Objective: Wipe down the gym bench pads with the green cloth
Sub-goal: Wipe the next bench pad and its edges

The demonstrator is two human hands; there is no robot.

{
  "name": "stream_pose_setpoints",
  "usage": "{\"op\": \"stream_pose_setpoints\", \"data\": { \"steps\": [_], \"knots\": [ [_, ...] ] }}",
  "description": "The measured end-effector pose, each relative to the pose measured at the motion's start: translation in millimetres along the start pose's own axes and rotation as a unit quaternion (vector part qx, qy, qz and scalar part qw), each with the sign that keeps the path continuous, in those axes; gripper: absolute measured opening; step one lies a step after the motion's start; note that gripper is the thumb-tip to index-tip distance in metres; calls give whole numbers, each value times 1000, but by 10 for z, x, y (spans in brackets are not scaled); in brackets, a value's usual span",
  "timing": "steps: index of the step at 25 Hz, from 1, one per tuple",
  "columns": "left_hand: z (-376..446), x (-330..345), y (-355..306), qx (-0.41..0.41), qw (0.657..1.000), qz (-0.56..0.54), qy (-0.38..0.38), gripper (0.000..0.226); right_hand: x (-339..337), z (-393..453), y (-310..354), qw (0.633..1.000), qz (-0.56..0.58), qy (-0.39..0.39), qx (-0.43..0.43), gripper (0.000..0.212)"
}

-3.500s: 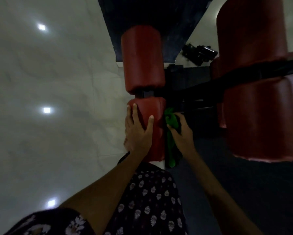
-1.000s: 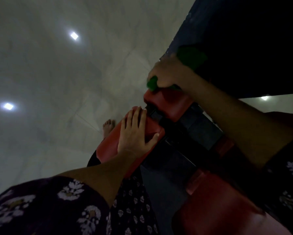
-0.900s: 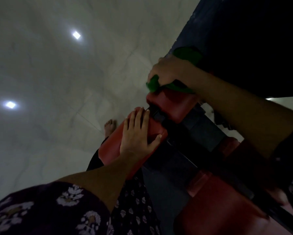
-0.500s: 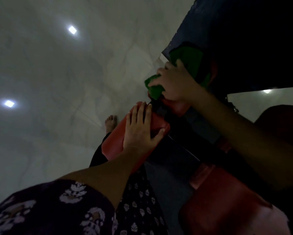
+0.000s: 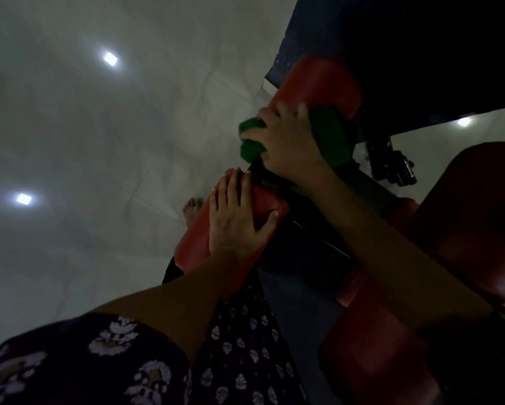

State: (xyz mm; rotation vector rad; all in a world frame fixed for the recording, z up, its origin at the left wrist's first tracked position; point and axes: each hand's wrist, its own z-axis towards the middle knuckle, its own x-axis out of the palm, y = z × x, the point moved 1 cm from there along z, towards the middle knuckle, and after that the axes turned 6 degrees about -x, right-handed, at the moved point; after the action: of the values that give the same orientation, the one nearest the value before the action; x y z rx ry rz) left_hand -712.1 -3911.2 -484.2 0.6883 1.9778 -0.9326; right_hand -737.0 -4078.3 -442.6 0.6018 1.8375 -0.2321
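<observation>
Two red roller pads sit end to end on a black bar. My left hand (image 5: 239, 217) lies flat on the nearer red pad (image 5: 195, 244), fingers straight and thumb spread. My right hand (image 5: 286, 141) grips the green cloth (image 5: 330, 135) and presses it against the near end of the farther red pad (image 5: 318, 83). Part of the cloth bunches out at the left of my fingers; the rest drapes to the right of the hand.
Larger red bench pads (image 5: 464, 217) fill the lower right. A dark mat (image 5: 391, 54) covers the floor at upper right, with a black fitting (image 5: 391, 165) beside it. Pale glossy tiles (image 5: 84, 141) spread to the left. A bare foot (image 5: 191, 209) stands beside the near pad.
My right hand has drawn the cloth down along the farther pad toward its near end, uncovering most of the pad's red surface. My left hand stays on the nearer pad.
</observation>
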Motion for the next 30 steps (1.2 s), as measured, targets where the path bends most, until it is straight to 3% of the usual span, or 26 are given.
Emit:
{"op": "stream_pose_setpoints", "data": {
  "steps": [3, 7, 9, 11, 13, 16, 19, 21, 23, 27, 28, 30],
  "knots": [
    [15, 1, 8, 6, 1000, 4, -5, 83, -35, 157, 98, 1000, -16, 4, -6, 44],
    [5, 1, 5, 6, 1000, 2, -18, 83, 97, -379, -267, 997, 0, -30, -66, 58],
    [10, 6, 9, 7, 1000, -2, -21, 83, 128, -459, -727, 996, 35, -78, 18, 62],
    [17, 19, 19, 12, 1000, -5, -26, 82, 64, -328, -1118, 967, 150, -130, 160, 58],
    [16, 26, 23, 14, 999, -3, -28, 81, -30, -143, -1088, 952, 159, -144, 220, 52],
    [-11, 11, 7, 4, 1000, 3, -25, 83, -14, -106, -447, 988, 73, -42, 130, 53],
    [-14, 0, 3, -6, 1000, 4, -20, 83, 67, -225, -40, 998, 38, -50, -31, 55],
    [6, 10, 8, 5, 1000, 8, -29, 82, 4, -58, -318, 998, 38, -54, 0, 54],
    [14, 29, 22, 14, 999, 8, -41, 81, -60, 101, -699, 989, 52, -100, 100, 50],
    [11, 35, 16, 8, 999, 5, -41, 81, 64, 3, -1249, 916, 154, -223, 297, 54],
    [14, 32, 20, 8, 999, 4, -39, 81, 181, -66, -1254, 884, 212, -253, 330, 55],
    [10, 33, 14, 14, 999, 6, -34, 81, 457, -243, -1130, 788, 355, -327, 383, 57]
  ]
}}
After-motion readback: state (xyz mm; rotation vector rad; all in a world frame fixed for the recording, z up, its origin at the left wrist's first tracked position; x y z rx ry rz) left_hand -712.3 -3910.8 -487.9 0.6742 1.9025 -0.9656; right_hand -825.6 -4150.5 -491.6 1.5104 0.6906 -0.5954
